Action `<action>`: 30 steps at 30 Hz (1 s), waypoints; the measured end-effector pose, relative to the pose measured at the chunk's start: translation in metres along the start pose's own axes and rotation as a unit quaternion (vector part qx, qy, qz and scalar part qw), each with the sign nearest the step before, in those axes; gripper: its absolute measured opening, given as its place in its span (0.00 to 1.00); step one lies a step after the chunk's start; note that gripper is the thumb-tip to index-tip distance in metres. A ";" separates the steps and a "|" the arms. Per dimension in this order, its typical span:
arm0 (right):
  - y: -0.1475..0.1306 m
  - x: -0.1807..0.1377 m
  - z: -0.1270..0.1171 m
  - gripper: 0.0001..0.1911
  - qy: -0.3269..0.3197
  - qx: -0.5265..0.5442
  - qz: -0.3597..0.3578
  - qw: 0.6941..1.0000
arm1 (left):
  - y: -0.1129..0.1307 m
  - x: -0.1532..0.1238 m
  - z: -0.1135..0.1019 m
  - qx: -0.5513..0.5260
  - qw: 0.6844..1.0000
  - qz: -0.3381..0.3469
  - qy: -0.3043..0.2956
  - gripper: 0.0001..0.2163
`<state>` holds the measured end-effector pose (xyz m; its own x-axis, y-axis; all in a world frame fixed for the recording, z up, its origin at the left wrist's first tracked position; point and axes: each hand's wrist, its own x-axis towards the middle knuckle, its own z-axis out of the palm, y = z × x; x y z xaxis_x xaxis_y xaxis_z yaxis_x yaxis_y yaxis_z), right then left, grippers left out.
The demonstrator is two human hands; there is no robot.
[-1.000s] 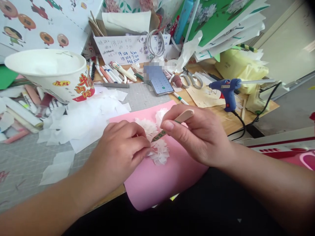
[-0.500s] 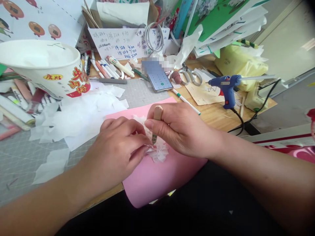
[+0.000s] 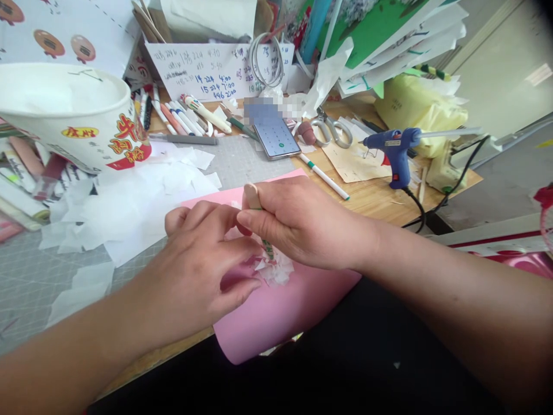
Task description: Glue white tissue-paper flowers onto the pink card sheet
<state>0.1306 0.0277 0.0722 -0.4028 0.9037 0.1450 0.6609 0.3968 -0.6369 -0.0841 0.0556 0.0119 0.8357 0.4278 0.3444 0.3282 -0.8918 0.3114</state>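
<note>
Hidden: the white tissue flower [image 3: 276, 270] at frame centre is mostly covered by both hands; only crumpled petals at its lower right show. The stick's lower end vanishes into the petals.
Cut off: the paper bowl [image 3: 73, 115] in the upper left runs off the left edge; the phone [image 3: 276, 138] has a blurred patch above its screen.
Hard to read: handwriting on the white card [image 3: 207, 72] at upper centre, too small to make out.
Right hand [image 3: 302, 225]: closed in a pinch round a wooden stick [image 3: 253, 199], thumb and forefinger clamped on it, stick nearly upright, rounded tip above the knuckles, green-marked part pressed into the tissue.
Left hand [image 3: 203, 271]: half curled, fingertips resting on the flower's left side, thumb bent beneath; whether it pinches tissue I cannot tell.
Location: the flower lies on the pink paper sheet [image 3: 280, 311], lower centre, whose near edge curls over the table edge.
Materials: tissue thin, ruffled, matte; pink sheet smooth; loose white tissue squares [image 3: 142, 202] flat and scattered at centre left on a grey gridded cutting mat [image 3: 26, 276].
Surroundings: blue glue gun [image 3: 395, 153] at right, standing on the wood table [image 3: 371, 199]; scissors [image 3: 330, 129] just right of the phone.
</note>
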 end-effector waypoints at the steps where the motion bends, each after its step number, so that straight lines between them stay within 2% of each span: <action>1: 0.001 -0.001 0.000 0.16 0.005 0.005 -0.005 1.000 | 0.000 0.000 0.000 0.000 1.000 -0.001 0.000 0.05; 8: 0.009 -0.010 -0.003 0.17 0.121 0.109 -0.025 0.986 | 0.001 0.002 -0.002 0.004 1.000 0.002 0.002 0.06; 11: 0.011 -0.011 -0.002 0.19 0.113 0.115 -0.037 0.986 | 0.002 0.002 -0.002 0.008 1.000 0.001 0.007 0.07; 17: 0.014 -0.011 0.002 0.22 0.090 0.055 -0.057 0.993 | 0.001 0.001 -0.001 -0.009 1.000 -0.006 0.021 0.07; 24: 0.011 -0.024 -0.013 0.24 0.176 0.165 -0.075 0.968 | 0.006 0.002 -0.011 -0.025 1.000 0.000 0.017 0.07; 27: 0.013 -0.031 -0.013 0.23 0.173 0.184 -0.093 0.963 | 0.007 0.001 -0.011 -0.023 1.000 0.001 0.008 0.09; 30: 0.018 -0.037 -0.008 0.21 0.150 0.154 -0.107 0.971 | 0.007 0.002 -0.011 -0.036 0.999 -0.005 0.000 0.11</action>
<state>0.1622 0.0029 0.0620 -0.2769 0.8303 0.4836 0.3434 0.5555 -0.7573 -0.0847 0.0516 0.0241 0.8325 0.4374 0.3400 0.3051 -0.8742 0.3777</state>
